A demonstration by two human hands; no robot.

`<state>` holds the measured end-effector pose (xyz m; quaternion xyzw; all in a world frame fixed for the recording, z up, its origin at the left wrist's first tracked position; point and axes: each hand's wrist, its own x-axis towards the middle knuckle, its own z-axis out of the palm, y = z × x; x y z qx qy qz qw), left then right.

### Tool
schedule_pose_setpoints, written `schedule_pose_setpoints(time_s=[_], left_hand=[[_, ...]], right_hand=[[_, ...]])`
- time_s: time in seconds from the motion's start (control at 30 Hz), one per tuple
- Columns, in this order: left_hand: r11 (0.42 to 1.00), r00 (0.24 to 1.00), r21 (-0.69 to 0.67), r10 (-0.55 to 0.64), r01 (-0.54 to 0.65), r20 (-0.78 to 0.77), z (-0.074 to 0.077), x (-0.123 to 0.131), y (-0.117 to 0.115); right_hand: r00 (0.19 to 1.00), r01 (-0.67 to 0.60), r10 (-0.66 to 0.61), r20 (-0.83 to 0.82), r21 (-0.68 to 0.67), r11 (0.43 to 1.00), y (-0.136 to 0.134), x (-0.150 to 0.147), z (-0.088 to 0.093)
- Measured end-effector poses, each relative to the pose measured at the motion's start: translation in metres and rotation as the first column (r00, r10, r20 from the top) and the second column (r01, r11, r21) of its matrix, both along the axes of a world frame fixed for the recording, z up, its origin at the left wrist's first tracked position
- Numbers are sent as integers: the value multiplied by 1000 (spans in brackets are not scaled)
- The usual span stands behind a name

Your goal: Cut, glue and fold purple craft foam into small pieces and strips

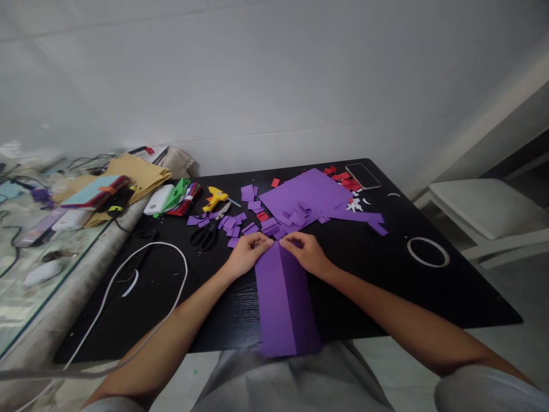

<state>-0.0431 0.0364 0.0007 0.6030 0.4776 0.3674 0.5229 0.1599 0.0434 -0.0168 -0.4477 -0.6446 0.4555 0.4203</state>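
Observation:
A long purple sheet of paper (271, 303) with a crease down its length hangs toward me over the table's front edge. My left hand (250, 252) pinches its far edge just left of the crease. On the other side of the crease, my right hand (305, 250) pinches the same edge, thumb and fingers together. Beyond my hands lie many small purple paper pieces (234, 223) and a larger purple sheet (306, 191). Black-handled scissors (206, 236) rest left of my left hand, near a yellow glue gun (215, 198).
Red paper scraps (345, 180), white scraps (354, 204) and a phone (363, 175) lie at the back right. A white ring (428, 252) sits on the black table (355, 303). A white cable (185, 269) loops at left, beside a cluttered glass-topped table (26, 297). A white chair (484, 209) stands right.

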Motion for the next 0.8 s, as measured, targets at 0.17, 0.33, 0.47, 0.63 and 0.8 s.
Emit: schedule_pose_setpoints(time_s=[0.17, 0.33, 0.47, 0.63, 0.8], left_hand=[[991, 989, 130, 36, -18, -143, 3, -7, 4], [968, 969, 248, 102, -44, -224, 2, -5, 2], [962, 968, 266, 128, -68, -215, 0, -5, 1], [945, 957, 296, 204, -139, -204, -1, -9, 3], [938, 956, 213, 290, -274, -50, 5, -11, 6]], right_hand=[[1000, -12, 12, 10, 0, 1000, 2, 3, 1], [1000, 12, -12, 20, 14, 1000, 2, 3, 3], [999, 39, -40, 9, 8, 999, 3, 3, 2], [989, 18, -40, -142, -148, 989, 4, 5, 4], [985, -72, 20, -173, -301, 951, 2, 6, 12]])
